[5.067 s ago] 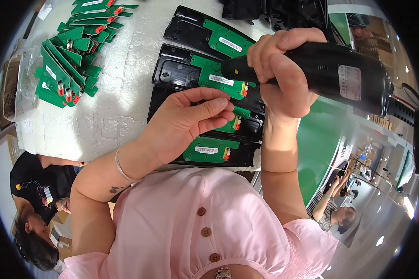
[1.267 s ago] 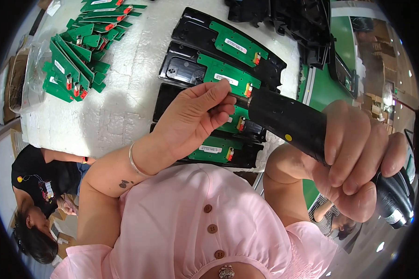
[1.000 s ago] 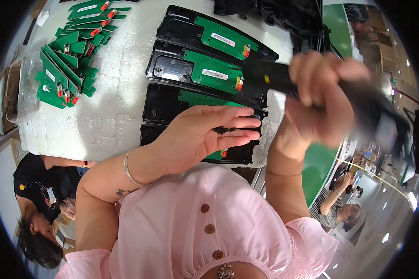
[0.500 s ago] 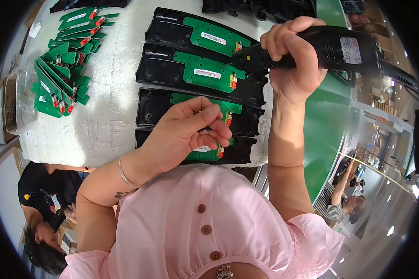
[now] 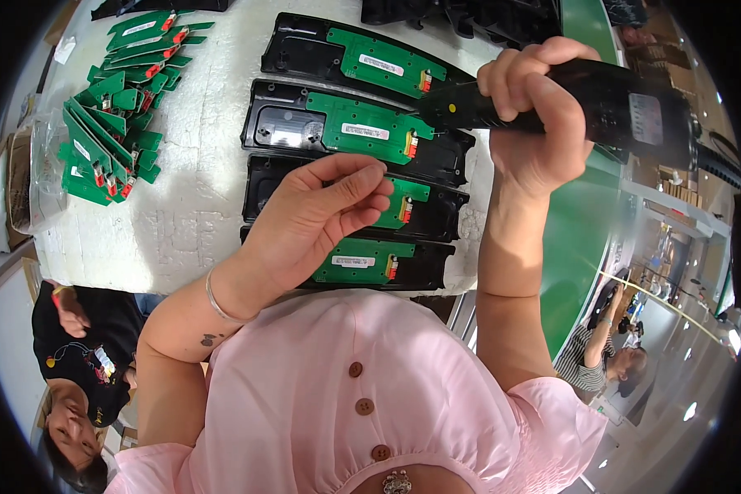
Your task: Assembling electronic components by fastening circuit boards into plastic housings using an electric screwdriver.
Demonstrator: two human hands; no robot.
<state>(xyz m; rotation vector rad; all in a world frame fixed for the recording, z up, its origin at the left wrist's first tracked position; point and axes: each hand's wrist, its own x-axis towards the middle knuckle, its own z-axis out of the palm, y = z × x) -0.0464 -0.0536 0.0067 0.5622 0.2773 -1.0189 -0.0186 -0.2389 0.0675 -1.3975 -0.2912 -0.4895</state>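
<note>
My right hand is wrapped around a black electric screwdriver with a cord at its back end. The tool lies nearly level, its tip at the right end of the second green circuit board from the far side. That board sits in a black plastic panel, one of several in a column, each with a board in it. My left hand hovers over the third panel, thumb and fingers pinched together. Whatever is between them is hidden. Beneath its fingers, the nearest board shows its white label and red-and-white connector.
A heap of loose green boards lies at the left of the white foam surface, beside clear plastic wrap. Black plastic parts are at the far side. A green bench top runs along the right. Two other people sit nearby.
My left hand has moved slightly up and left, fingers drawn closer, uncovering the nearest board. The screwdriver and my right hand have shifted a little right and nearer.
</note>
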